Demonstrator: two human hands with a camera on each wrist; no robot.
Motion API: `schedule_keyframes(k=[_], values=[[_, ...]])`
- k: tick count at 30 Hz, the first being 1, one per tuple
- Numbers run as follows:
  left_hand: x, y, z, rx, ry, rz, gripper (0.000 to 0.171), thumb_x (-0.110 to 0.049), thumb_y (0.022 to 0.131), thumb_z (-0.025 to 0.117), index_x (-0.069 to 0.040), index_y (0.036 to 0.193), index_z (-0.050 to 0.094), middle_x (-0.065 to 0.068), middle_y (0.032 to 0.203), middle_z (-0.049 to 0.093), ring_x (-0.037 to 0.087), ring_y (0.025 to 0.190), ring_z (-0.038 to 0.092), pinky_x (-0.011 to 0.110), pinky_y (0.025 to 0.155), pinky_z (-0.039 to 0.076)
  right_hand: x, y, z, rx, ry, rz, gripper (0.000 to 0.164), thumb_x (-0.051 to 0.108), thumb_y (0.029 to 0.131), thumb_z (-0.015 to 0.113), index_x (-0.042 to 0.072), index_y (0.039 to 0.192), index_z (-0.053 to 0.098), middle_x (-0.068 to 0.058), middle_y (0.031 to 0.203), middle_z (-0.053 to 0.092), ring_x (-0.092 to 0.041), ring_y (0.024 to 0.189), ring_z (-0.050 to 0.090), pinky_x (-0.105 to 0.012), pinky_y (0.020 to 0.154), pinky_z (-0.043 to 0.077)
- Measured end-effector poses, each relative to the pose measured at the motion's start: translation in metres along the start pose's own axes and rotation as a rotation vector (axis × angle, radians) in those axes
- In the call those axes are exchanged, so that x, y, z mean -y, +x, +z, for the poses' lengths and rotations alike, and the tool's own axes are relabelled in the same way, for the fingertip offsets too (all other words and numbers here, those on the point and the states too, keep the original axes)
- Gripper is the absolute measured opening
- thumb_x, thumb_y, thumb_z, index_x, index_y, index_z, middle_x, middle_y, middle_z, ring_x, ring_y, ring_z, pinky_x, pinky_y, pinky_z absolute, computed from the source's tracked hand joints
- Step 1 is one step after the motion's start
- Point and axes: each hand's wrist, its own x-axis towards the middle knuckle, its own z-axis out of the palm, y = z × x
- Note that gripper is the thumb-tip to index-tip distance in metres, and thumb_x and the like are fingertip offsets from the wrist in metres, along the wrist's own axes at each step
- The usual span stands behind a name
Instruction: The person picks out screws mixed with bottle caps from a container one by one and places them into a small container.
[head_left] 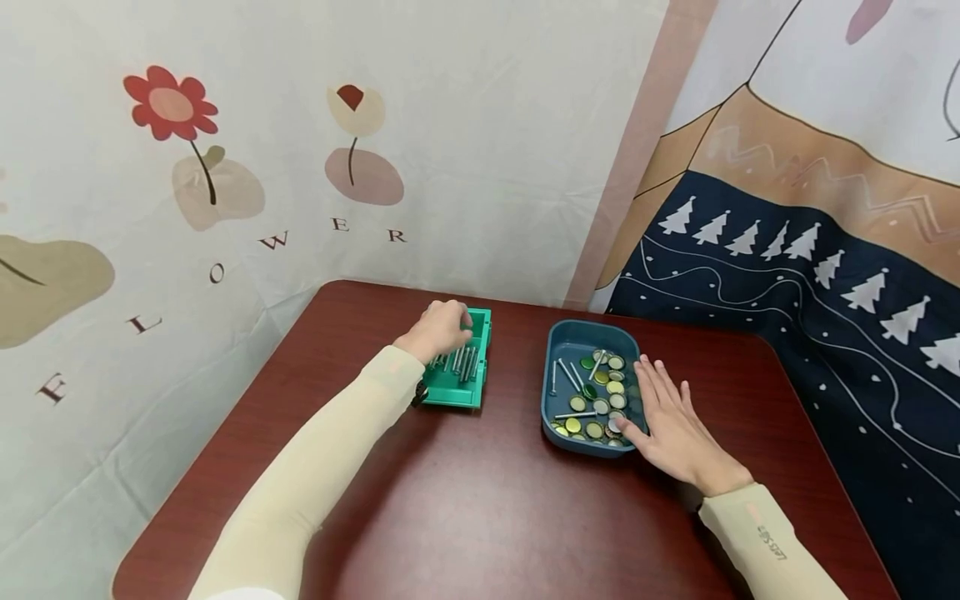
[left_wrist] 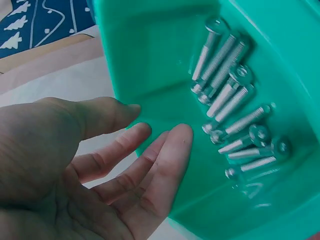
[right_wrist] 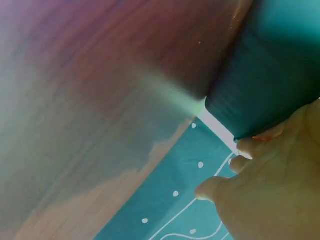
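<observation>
My left hand [head_left: 441,327] hovers over a green tray [head_left: 450,397] at the back of the table. In the left wrist view its fingers are loosely bent and apart from the thumb, with nothing between them. Several silver screws [left_wrist: 230,75] lie side by side on the tray floor, beyond the fingertips. My right hand [head_left: 678,429] rests with extended fingers along the right wall of a blue bin [head_left: 581,343], its thumb over the near rim. Inside the bin are mixed bottle caps [head_left: 602,406] and several loose screws [head_left: 576,415]. In the right wrist view, the fingers touch the bin's dark side [right_wrist: 265,75].
Both containers stand on a dark red-brown table [head_left: 465,492], the tray left of the bin with a gap between. A pale printed cloth [head_left: 480,167] hangs behind the table, and a navy cloth with white trees [head_left: 750,275] hangs along the right side.
</observation>
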Motion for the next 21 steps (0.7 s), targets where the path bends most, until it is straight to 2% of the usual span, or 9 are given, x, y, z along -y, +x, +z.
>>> schedule_keyframes(k=[7, 13, 21], values=[[-0.016, 0.001, -0.002, -0.027, -0.034, 0.026, 0.025, -0.020, 0.118, 0.069, -0.006, 0.138, 0.077, 0.017, 0.137, 0.079, 0.031, 0.109, 0.075, 0.047, 0.097, 0.063, -0.002, -0.001, 0.002, -0.013, 0.002, 0.001, 0.103, 0.058, 0.116, 0.063, 0.004, 0.187, 0.011, -0.021, 0.197, 0.008, -0.054, 0.182, 0.005, -0.089, 0.138, 0.009], [-0.037, 0.003, -0.001, -0.055, -0.024, 0.063, 0.025, -0.022, 0.118, 0.070, -0.008, 0.138, 0.076, 0.013, 0.135, 0.080, 0.030, 0.114, 0.078, 0.046, 0.099, 0.065, -0.002, -0.001, 0.002, -0.013, 0.008, 0.007, 0.103, 0.056, 0.116, 0.064, 0.003, 0.187, 0.011, -0.022, 0.197, 0.008, -0.055, 0.182, 0.005, -0.089, 0.138, 0.007], [-0.068, 0.003, 0.012, -0.088, -0.007, 0.116, 0.029, -0.027, 0.116, 0.075, -0.012, 0.141, 0.075, 0.009, 0.135, 0.079, 0.026, 0.107, 0.075, 0.045, 0.091, 0.067, -0.001, -0.001, 0.002, -0.026, 0.012, 0.002, 0.102, 0.054, 0.116, 0.066, 0.002, 0.186, 0.013, -0.023, 0.197, 0.011, -0.054, 0.182, 0.006, -0.091, 0.136, 0.008]])
